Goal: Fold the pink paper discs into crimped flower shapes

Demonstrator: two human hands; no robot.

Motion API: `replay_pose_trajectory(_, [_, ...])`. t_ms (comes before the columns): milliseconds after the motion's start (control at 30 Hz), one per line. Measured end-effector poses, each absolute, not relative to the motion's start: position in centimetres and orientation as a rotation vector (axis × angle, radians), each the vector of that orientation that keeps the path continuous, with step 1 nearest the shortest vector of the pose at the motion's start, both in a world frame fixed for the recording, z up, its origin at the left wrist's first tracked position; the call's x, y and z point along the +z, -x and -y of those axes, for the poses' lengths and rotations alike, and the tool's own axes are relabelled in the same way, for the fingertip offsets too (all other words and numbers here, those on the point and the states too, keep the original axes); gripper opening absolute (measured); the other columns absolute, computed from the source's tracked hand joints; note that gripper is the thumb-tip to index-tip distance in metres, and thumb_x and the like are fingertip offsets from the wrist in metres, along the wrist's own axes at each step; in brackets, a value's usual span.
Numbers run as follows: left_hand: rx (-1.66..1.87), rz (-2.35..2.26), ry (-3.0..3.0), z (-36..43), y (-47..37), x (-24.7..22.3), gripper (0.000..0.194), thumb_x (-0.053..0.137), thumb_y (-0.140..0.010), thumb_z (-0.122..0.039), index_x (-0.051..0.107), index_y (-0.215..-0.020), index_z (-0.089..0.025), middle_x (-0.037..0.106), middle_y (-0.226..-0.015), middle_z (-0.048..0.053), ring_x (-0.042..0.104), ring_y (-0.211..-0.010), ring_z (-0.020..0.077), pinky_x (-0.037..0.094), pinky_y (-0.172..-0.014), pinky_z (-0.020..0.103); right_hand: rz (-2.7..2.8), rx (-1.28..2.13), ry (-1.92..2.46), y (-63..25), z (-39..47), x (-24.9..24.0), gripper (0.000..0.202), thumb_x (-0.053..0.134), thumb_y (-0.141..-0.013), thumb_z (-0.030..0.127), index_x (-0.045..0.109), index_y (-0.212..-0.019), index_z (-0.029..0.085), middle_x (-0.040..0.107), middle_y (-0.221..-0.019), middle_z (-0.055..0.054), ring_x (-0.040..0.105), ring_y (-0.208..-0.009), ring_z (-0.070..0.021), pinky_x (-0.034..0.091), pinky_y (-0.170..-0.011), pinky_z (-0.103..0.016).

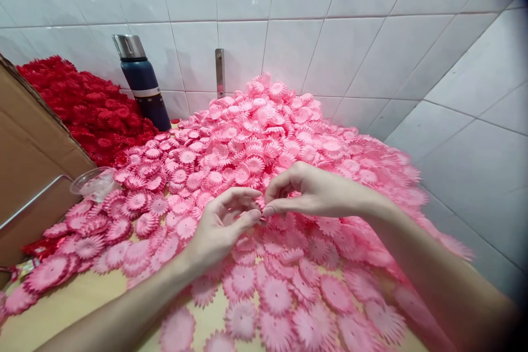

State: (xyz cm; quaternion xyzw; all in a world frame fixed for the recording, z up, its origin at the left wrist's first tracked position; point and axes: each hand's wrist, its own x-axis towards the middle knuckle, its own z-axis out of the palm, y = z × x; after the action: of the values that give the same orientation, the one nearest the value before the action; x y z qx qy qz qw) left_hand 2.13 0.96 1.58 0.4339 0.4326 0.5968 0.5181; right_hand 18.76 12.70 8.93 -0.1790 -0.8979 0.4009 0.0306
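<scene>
Both hands meet over a big heap of pink scalloped fabric flower petals [264,143], each a round disc with a tiny centre hole. My left hand [225,225] is curled, its thumb and fingers drawn toward each other at the tips. Close against it, my right hand [307,190] comes in from the right with thumb and forefinger pinched together. Whatever lies between the fingertips is too small to make out. Loose petal discs [276,294] lie on the yellow tabletop [94,300] below the hands.
A red petal pile [94,110] sits at the back left, beside a dark blue bottle [144,88] with a steel cap. A cardboard box [37,159] and a clear plastic dish [94,182] are at left. White tiled walls [330,49] close off the back and right.
</scene>
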Motion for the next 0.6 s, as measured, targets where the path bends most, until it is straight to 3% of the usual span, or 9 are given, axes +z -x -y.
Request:
replay_pose_trajectory(167, [1.439,-1.043,-1.052,-1.14,-2.14,1.50,0.024,0.076,-0.077,-0.024,0.067,-0.098,-0.019,0.065,-0.094,0.004,0.062,-0.086,0.0142,0.054,-0.077,0.027,2.801,1.264,0.531,-18.65,-12.38,9.14,0.029,0.064,-0.084,0.043,0.067,-0.075,0.016,0.056,-0.063,0.002,0.044,-0.054,-0.0086,0.034,-0.048,-0.023])
replay_pose_trajectory(367, [1.431,-1.003,-1.058,-1.22,-2.01,1.60,0.023,0.076,-0.077,-0.023,0.068,-0.098,-0.020,0.067,-0.088,0.002,0.062,-0.082,0.0110,0.052,-0.074,0.021,2.801,1.283,0.540,-18.47,-12.12,9.00,0.028,0.069,-0.080,0.041,0.064,-0.071,0.016,0.059,-0.063,0.001,0.049,-0.056,-0.0095,0.038,-0.052,-0.024])
replay_pose_trajectory(600, [1.411,-1.034,-1.023,-1.23,-1.90,1.80,0.025,0.076,-0.076,-0.027,0.067,-0.098,-0.018,0.067,-0.083,0.002,0.063,-0.077,0.0123,0.052,-0.072,0.025,2.799,1.283,0.526,-18.41,-12.46,8.63,0.027,0.066,-0.082,0.041,0.068,-0.074,0.016,0.062,-0.065,0.000,0.050,-0.058,-0.0107,0.038,-0.053,-0.025])
